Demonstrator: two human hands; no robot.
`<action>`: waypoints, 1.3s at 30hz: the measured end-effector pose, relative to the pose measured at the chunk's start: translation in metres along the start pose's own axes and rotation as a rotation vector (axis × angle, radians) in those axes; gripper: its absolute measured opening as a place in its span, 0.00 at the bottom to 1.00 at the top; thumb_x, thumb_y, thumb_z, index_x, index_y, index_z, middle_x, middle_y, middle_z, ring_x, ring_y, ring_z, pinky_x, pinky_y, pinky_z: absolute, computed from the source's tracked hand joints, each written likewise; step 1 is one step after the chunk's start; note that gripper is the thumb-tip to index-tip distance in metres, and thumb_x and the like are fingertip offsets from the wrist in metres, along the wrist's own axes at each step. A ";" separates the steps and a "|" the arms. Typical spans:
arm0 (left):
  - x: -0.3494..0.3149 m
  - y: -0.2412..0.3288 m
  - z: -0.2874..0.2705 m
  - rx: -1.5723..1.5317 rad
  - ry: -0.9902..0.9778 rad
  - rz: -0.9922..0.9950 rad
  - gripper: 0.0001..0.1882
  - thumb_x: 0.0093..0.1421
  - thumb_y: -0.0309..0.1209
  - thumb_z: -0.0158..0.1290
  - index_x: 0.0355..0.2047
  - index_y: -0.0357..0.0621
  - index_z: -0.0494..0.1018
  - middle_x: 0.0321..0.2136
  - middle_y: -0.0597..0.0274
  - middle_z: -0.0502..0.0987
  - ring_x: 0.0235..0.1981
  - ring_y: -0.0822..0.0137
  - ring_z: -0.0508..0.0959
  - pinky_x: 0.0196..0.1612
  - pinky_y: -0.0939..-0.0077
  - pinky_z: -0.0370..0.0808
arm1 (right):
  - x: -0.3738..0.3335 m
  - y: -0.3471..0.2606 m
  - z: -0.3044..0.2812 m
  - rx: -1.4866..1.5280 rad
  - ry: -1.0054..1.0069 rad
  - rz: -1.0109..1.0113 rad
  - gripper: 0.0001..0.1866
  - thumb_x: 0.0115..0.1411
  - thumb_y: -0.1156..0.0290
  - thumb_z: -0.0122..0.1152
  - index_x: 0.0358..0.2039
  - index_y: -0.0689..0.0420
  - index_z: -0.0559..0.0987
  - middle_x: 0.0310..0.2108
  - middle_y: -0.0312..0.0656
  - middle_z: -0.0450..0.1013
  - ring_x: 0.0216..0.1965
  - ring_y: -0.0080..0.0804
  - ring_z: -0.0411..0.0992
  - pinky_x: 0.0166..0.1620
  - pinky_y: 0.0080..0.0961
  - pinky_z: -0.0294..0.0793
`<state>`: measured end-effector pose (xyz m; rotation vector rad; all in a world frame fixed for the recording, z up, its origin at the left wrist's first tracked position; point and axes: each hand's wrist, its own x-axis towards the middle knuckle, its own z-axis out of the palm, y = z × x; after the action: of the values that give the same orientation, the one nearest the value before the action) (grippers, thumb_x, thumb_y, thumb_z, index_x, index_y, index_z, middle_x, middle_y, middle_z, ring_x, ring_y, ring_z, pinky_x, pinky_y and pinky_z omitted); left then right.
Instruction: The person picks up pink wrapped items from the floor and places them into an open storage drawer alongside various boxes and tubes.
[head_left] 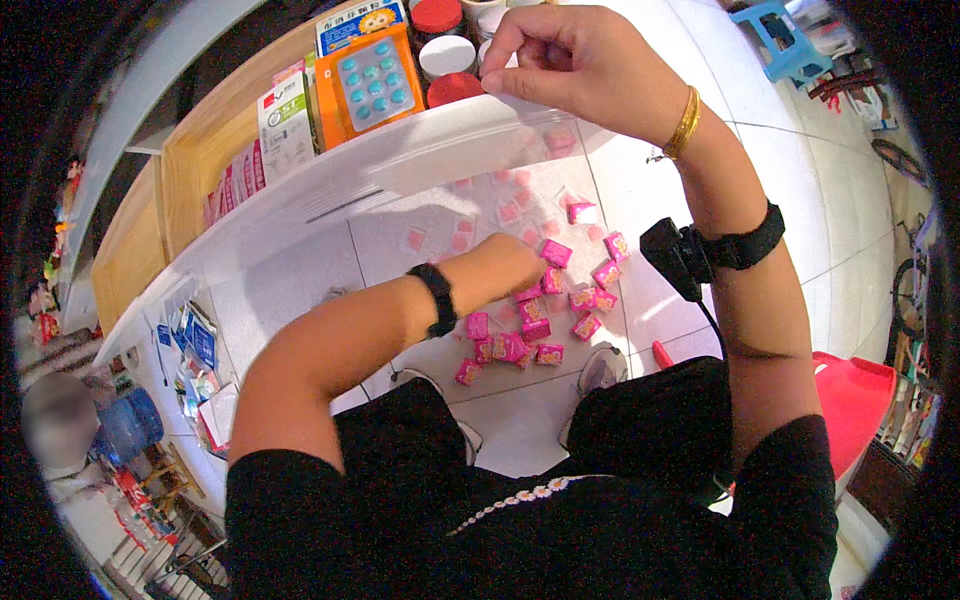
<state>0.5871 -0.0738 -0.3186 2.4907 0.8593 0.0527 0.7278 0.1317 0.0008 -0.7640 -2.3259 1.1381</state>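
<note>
My left hand (510, 264) is low over a scatter of small pink boxes (508, 347), in the middle of the view. Its fingers are hidden and blurred, so I cannot see what they do. My right hand (585, 60) is raised at the top, above the rim of an open drawer with a white front (400, 175). Its fingers are curled, thumb and forefinger close together beside a red-lidded jar (455, 88); anything between them is too small to make out. Small clear packets with pink contents (462, 234) lie beyond the boxes.
Inside the drawer are an orange pack with a blister of teal pills (376, 82), a white-lidded jar (447, 58) and upright cartons (287, 125). A red stool (855, 405) stands right, a blue stool (785, 40) far right. A blue water bottle (130, 425) is at left.
</note>
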 end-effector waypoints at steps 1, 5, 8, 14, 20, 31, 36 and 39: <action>0.016 -0.002 0.009 0.004 -0.067 -0.046 0.11 0.73 0.33 0.59 0.50 0.47 0.87 0.39 0.44 0.91 0.42 0.40 0.94 0.43 0.41 0.90 | 0.000 0.000 0.001 -0.002 -0.010 0.011 0.03 0.75 0.75 0.76 0.43 0.60 0.89 0.30 0.33 0.84 0.32 0.17 0.77 0.38 0.23 0.78; 0.054 -0.019 0.057 -0.048 -0.031 -0.127 0.09 0.70 0.31 0.61 0.45 0.47 0.90 0.41 0.46 0.92 0.44 0.44 0.94 0.44 0.47 0.91 | -0.002 0.003 0.007 -0.016 -0.039 -0.024 0.04 0.75 0.73 0.78 0.43 0.59 0.90 0.30 0.30 0.80 0.32 0.15 0.74 0.36 0.22 0.74; 0.078 -0.016 0.080 0.040 0.081 -0.080 0.09 0.71 0.33 0.62 0.46 0.51 0.91 0.43 0.51 0.92 0.49 0.47 0.93 0.45 0.49 0.91 | -0.005 0.013 0.014 -0.056 -0.095 -0.075 0.06 0.75 0.71 0.80 0.44 0.58 0.90 0.30 0.25 0.76 0.32 0.10 0.69 0.35 0.19 0.68; 0.084 -0.024 0.137 0.068 0.241 -0.074 0.11 0.73 0.39 0.60 0.46 0.58 0.91 0.49 0.58 0.89 0.59 0.48 0.85 0.49 0.46 0.87 | 0.003 0.010 0.015 -0.021 -0.073 -0.127 0.04 0.72 0.76 0.81 0.43 0.58 0.90 0.29 0.24 0.70 0.31 0.12 0.64 0.34 0.18 0.65; 0.087 -0.009 0.134 0.141 0.120 -0.145 0.11 0.72 0.41 0.60 0.45 0.57 0.91 0.49 0.59 0.89 0.58 0.49 0.85 0.48 0.44 0.85 | 0.006 0.004 0.013 -0.006 -0.065 -0.079 0.09 0.68 0.67 0.82 0.38 0.55 0.88 0.23 0.38 0.73 0.26 0.36 0.72 0.34 0.36 0.74; 0.049 0.029 0.012 -0.016 0.017 0.051 0.09 0.72 0.34 0.58 0.41 0.44 0.84 0.42 0.45 0.85 0.41 0.43 0.93 0.41 0.45 0.91 | 0.004 -0.007 0.011 0.042 -0.075 -0.002 0.07 0.71 0.72 0.81 0.39 0.58 0.87 0.24 0.34 0.70 0.25 0.23 0.67 0.33 0.28 0.71; -0.021 0.062 -0.126 -0.047 -0.063 0.057 0.16 0.81 0.42 0.54 0.59 0.47 0.81 0.55 0.44 0.85 0.48 0.39 0.91 0.46 0.44 0.93 | 0.000 -0.017 0.011 0.053 -0.063 0.018 0.07 0.71 0.72 0.81 0.39 0.58 0.88 0.24 0.33 0.71 0.27 0.21 0.68 0.33 0.28 0.71; -0.076 0.080 -0.196 -0.076 0.123 0.002 0.14 0.76 0.35 0.55 0.56 0.43 0.80 0.50 0.46 0.83 0.48 0.44 0.91 0.44 0.45 0.91 | 0.001 -0.022 0.016 -0.033 -0.066 -0.001 0.08 0.71 0.71 0.81 0.39 0.59 0.88 0.25 0.33 0.71 0.27 0.20 0.68 0.34 0.27 0.72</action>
<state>0.5341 -0.0851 -0.1007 2.4373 0.8883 0.2367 0.7113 0.1125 0.0096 -0.7477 -2.4047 1.1433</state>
